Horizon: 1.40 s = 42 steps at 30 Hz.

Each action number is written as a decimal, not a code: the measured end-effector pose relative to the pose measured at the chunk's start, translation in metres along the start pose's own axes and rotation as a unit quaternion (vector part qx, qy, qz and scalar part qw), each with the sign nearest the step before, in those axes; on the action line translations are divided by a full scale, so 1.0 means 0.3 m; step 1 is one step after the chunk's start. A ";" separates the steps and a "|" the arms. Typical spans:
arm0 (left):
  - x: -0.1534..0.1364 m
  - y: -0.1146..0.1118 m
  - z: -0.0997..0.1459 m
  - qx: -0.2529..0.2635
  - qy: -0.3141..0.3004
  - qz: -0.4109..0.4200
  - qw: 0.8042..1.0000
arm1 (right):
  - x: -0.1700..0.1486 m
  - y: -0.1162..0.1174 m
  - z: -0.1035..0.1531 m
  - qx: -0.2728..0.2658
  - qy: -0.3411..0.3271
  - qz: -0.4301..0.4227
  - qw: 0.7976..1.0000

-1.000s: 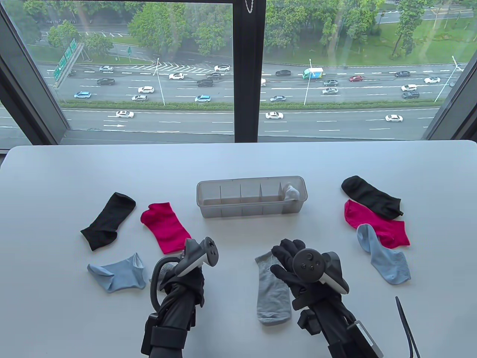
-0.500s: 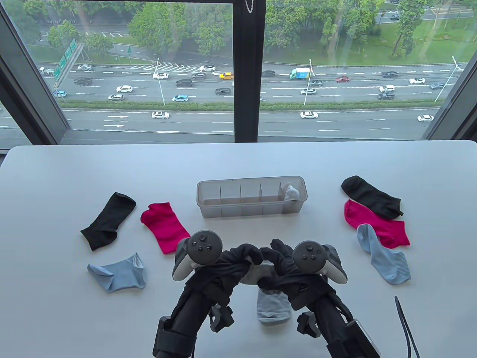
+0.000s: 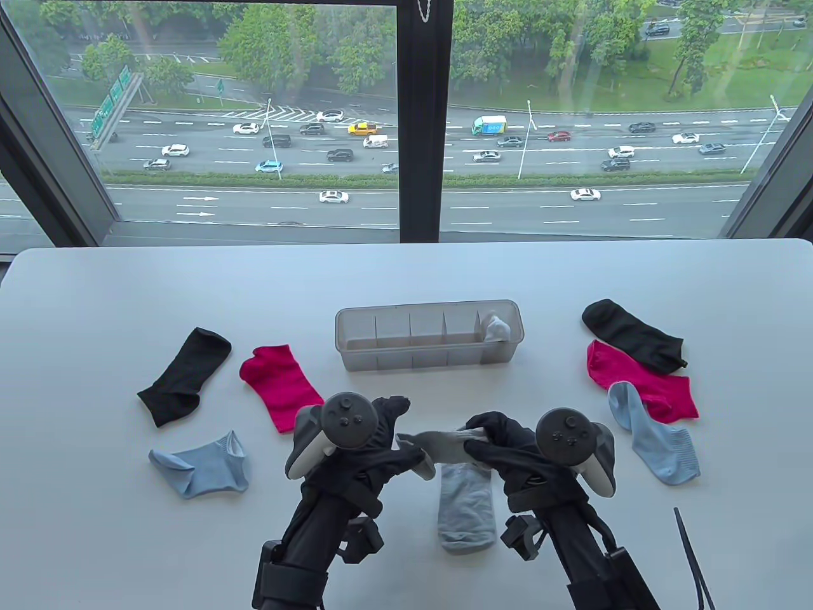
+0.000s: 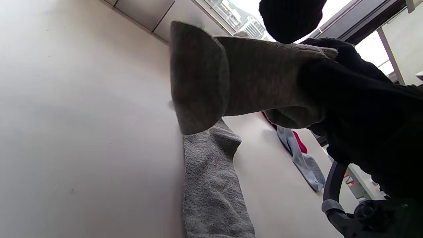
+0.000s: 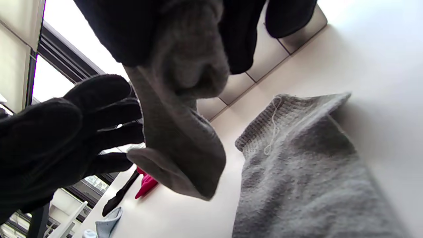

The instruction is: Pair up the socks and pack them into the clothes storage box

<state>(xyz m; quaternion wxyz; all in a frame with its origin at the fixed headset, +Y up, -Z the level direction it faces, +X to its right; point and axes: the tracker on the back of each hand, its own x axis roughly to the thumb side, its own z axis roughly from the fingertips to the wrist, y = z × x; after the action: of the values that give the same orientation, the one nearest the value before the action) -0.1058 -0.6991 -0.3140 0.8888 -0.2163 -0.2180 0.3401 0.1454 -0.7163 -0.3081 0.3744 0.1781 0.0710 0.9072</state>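
since half a second ago, both hands are drawing apart: the right hand (image 3: 502,445) is pinching a raised grey sock (image 3: 444,445), the left hand (image 3: 381,438) opening beside it, above its mate (image 3: 467,508) on the worktop (image 3: 95,305). pairing seems underway; next, lay it on the mate, then the storage box (image 3: 429,362).

A white table (image 3: 406,273) bears a clear divided box (image 3: 429,335) and scattered black, pink, blue, grey socks.

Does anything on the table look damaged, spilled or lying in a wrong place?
Nothing stands out. No sock looks torn or spilled. The right hand holds one grey sock above the other grey sock on the table. One pale bundle sits in the storage box's rightmost compartment.
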 end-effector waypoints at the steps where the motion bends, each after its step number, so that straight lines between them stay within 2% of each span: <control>1: 0.012 -0.011 -0.008 -0.017 -0.017 0.014 1.000 | 0.017 0.010 -0.003 0.009 -0.008 0.003 1.000; 3: 0.040 -0.047 -0.028 -0.053 -0.017 0.004 0.998 | 0.059 0.037 -0.004 0.031 -0.031 -0.012 0.999; 4: 0.044 -0.055 -0.033 -0.048 -0.004 -0.017 0.999 | 0.066 0.040 -0.002 0.028 -0.034 -0.017 0.999; 5: 0.048 -0.061 -0.035 -0.004 0.039 -0.057 0.998 | 0.085 0.042 0.005 -0.003 -0.041 -0.023 0.999; 6: 0.043 -0.065 -0.032 0.042 0.050 -0.078 0.995 | 0.093 0.037 0.012 -0.032 -0.039 -0.022 0.998; 8: 0.030 -0.061 -0.027 0.087 0.054 -0.049 0.994 | 0.088 0.015 0.022 -0.076 -0.026 -0.021 0.997; 11: 0.011 -0.049 -0.013 0.124 0.014 0.039 0.991 | 0.036 0.002 0.017 -0.043 0.011 -0.055 0.997; 13: 0.009 -0.048 -0.008 0.147 -0.013 0.113 0.983 | -0.012 0.018 0.013 0.014 0.041 -0.112 0.993; 15: 0.019 -0.055 -0.019 0.110 -0.028 0.133 0.985 | -0.027 0.025 0.013 0.014 0.027 -0.191 0.981; 17: 0.027 -0.067 -0.024 0.073 -0.026 0.112 0.991 | -0.019 0.011 0.015 -0.028 0.026 -0.251 0.967; 18: 0.031 -0.069 -0.022 0.075 -0.016 0.092 0.993 | -0.008 -0.003 0.018 -0.057 0.023 -0.245 0.968; 20: 0.042 -0.062 -0.007 0.086 -0.022 0.069 0.994 | 0.011 -0.025 0.026 -0.085 0.002 -0.162 0.983; 21: 0.051 -0.051 0.004 0.096 -0.045 0.077 0.991 | 0.025 -0.036 0.033 -0.098 -0.010 -0.075 0.992; 23: 0.076 -0.048 0.008 0.088 -0.094 0.109 0.986 | 0.047 -0.037 0.035 -0.094 -0.030 0.009 0.995; 26: 0.107 -0.071 -0.008 0.047 -0.100 0.062 0.992 | 0.081 -0.005 0.029 -0.075 -0.040 0.002 0.996; 28: 0.101 -0.076 -0.014 0.080 -0.072 0.040 0.993 | 0.095 0.008 0.028 -0.085 -0.032 0.042 0.995; 30: 0.104 -0.075 -0.014 0.083 -0.063 0.044 0.994 | 0.088 0.004 0.028 -0.071 -0.041 0.094 0.992; 34: 0.114 -0.061 -0.001 0.134 -0.055 0.002 0.990 | 0.072 -0.002 0.023 -0.055 -0.032 0.043 0.997; 36: 0.094 -0.043 0.011 0.173 -0.044 0.012 0.984 | 0.056 -0.005 0.014 -0.017 -0.033 -0.020 0.999; 37: 0.079 -0.035 0.009 0.184 -0.050 0.042 0.981 | 0.051 -0.003 0.013 -0.009 -0.027 -0.052 0.998; 39: 0.058 -0.030 0.011 0.170 -0.054 0.066 0.982 | 0.050 -0.003 0.006 -0.001 -0.026 -0.066 0.997; 42: 0.028 -0.035 0.004 0.136 -0.049 0.157 0.977 | 0.045 -0.013 0.006 0.000 -0.027 -0.038 0.999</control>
<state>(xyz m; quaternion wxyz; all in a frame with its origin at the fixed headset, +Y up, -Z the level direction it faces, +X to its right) -0.0953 -0.7000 -0.3053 0.8337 -0.1082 -0.1766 0.5119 0.1398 -0.7040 -0.3038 0.4107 0.1996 0.0679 0.8871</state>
